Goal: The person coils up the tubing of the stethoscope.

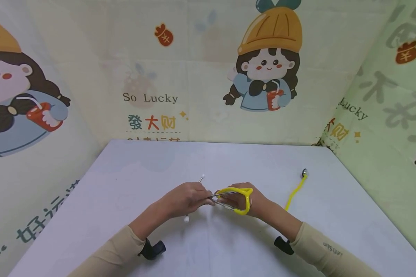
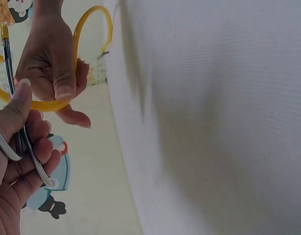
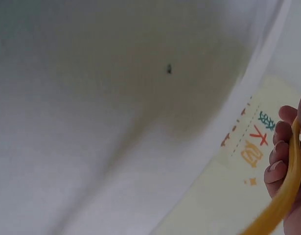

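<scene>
A stethoscope with yellow tubing [image 1: 292, 195] is held above the white table by both hands. My left hand [image 1: 188, 198] grips its metal ear tubes, and white ear tips [image 1: 202, 176] stick out on either side of that hand. In the left wrist view, the left thumb and fingers [image 2: 36, 147] close around the metal tubes. My right hand [image 1: 260, 199] holds the yellow tubing near where it loops by the metal tubes; the right wrist view shows curled fingers [image 3: 278, 169] around it. Beyond the right hand, the tubing runs to the round metal chest piece [image 1: 304, 172].
The white table [image 1: 152, 161] has its back edge against a printed cloth wall [image 1: 208, 88], with more printed cloth on the left and right. Dark wrist-worn devices [image 1: 153, 250] hang beneath both forearms. A small dark speck [image 3: 169, 69] shows in the right wrist view.
</scene>
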The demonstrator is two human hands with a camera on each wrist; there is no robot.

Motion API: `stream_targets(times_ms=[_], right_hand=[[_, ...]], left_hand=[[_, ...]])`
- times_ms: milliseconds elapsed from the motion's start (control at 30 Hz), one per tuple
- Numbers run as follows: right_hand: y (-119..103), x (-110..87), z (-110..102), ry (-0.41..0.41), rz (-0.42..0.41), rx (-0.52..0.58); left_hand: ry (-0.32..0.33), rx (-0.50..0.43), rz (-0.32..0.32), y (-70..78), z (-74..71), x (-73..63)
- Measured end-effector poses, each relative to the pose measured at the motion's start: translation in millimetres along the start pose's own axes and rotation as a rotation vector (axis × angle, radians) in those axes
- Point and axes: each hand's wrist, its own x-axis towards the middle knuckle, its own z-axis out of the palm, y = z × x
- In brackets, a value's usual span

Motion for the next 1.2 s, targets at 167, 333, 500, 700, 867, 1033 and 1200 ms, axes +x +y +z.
stream_targets(times_ms=[167, 333, 500, 700, 867, 1033, 1200], right_hand=[[-3, -1.8, 6, 0.012, -0.024, -0.073], [-5, -2.2, 11, 0.117, -0.088, -0.080], [-8, -4.1, 12, 0.177, -0.125, -0.090], [-14, -4.7, 9, 0.116, -0.054, -0.058], [-22, -2.3, 5, -0.010, 0.081, -0.066], [-28, -0.4, 2, -0.090, 0.162, -0.077], [-32, -1.3, 2, -0.081, 0.154, -0.096]], left_hand=[[-0.021, 0.016, -0.074, 1.4, 0.0, 1.0], [-0.018, 0.006, -0.156, 2.0, 1.1, 2.5], [-0.014, 0.006, -0.212, 4.0, 1.0, 5.9], [-0.004, -0.005, -0.243, 4.4, 3.1, 7.6], [0.017, 0.018, -0.274, 4.3, 4.6, 8.4], [0.024, 0.074, -0.305, 3.4, 5.7, 9.1], [-0.003, 0.140, -0.321, 3.7, 7.7, 10.3]])
